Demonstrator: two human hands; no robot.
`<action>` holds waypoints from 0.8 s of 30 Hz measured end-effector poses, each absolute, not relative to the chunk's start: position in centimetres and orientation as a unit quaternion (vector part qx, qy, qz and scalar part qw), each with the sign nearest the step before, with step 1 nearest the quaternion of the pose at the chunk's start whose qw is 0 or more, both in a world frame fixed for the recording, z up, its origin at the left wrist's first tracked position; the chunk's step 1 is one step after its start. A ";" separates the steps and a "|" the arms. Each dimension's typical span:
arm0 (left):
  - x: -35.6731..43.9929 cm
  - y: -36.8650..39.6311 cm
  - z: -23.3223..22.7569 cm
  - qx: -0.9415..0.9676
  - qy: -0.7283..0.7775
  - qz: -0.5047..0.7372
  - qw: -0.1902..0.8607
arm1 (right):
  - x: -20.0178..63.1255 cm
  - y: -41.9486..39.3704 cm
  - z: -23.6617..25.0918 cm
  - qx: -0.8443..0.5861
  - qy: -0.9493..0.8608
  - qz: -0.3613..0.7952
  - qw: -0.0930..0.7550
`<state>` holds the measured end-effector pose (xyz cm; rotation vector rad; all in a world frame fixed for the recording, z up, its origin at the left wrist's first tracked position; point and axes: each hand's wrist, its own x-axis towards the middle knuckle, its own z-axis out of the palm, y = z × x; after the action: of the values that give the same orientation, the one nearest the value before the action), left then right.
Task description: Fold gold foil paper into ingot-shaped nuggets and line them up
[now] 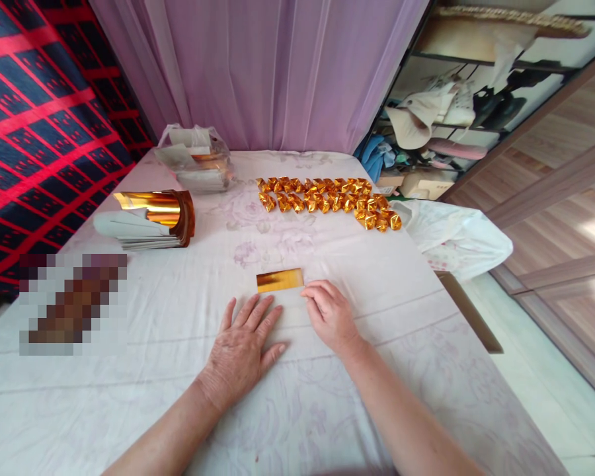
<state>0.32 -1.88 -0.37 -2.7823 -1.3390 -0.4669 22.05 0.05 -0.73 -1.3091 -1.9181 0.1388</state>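
Room: a lilac curtain (pixel 277 73) hangs behind the table; a red-and-navy checked cloth (pixel 39 119) covers the wall to your left; to your right stand shelves (pixel 456 112) crowded with hats and folded cloth, beside wood-look panels and a pale floor.

Surface: a table (pixel 367 410) under a white cloth with a faint floral print, running away from you to the curtain.

Item 1: a gold strip (pixel 279 279), flat on the cloth just beyond your hands, long side across your view.

Item 2: your left hand (pixel 242 347), palm down, fingers spread flat on the cloth, holding nothing, just short of the strip.

Item 3: your right hand (pixel 330 314), fingers curled loosely, fingertips at the strip's right end; whether they touch it you cannot tell. It grips nothing. The two hands lie near each other but apart.

Item 4: folded gold pieces (pixel 327 198), in rows at the far middle of the table, trailing towards the right edge.

Item 5: a stack of foil sheets (pixel 149 221), gold face curling up, white backs fanned out, at far left.

Item 6: a clear plastic bag (pixel 196 158) at the far left corner, holding more sheets.

Item 7: a white bag (pixel 456 238) hanging off the right edge.

Item 8: a blurred patch (pixel 72 304) at near left; contents unreadable.
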 end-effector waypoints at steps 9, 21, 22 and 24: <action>0.2 -1.8 -0.5 -0.892 -0.427 -0.148 0.011 | 20.3 -1.6 -0.5 -0.476 -0.846 0.031 0.237; -0.5 -1.7 -0.9 -0.891 -0.436 -0.127 0.016 | 23.2 -3.8 -0.2 -0.572 -0.808 -0.007 0.141; -0.7 -1.7 -0.8 -0.890 -0.438 -0.126 0.018 | 23.1 -3.8 -0.3 -0.574 -0.806 -0.009 0.142; -1.4 -1.8 -0.8 -0.886 -0.446 -0.123 0.026 | 23.0 -3.7 -0.4 -0.577 -0.804 -0.017 0.146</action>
<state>-1.38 -1.79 -0.79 -2.7388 -1.3794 -0.3787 23.00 -3.72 -0.44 -1.6605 -2.3135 -0.0495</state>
